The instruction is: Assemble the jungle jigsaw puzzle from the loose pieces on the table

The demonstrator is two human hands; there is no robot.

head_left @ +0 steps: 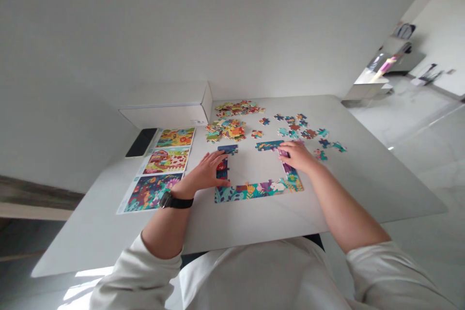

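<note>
A puzzle frame of joined jigsaw pieces (259, 190) lies on the table, with a full bottom edge, two sides and part of the top. Its middle shows bare tabletop, and a gap parts the two top-edge sections. My left hand (209, 173), with a black watch (176, 201) on the wrist, rests along the left side, thumb and fingers spread. At the upper right corner, my right hand (301, 157) touches the puzzle, fingers stretched out and partly covering the pieces. The top-right section (269, 146) runs left from those fingers.
Loose puzzle pieces (293, 127) are scattered behind and right of the frame. Two piles, a nearer pile (228, 130) and a farther pile (238, 108), lie behind it. At left are a picture sheet (165, 162), a dark phone (141, 143) and a white box (165, 106).
</note>
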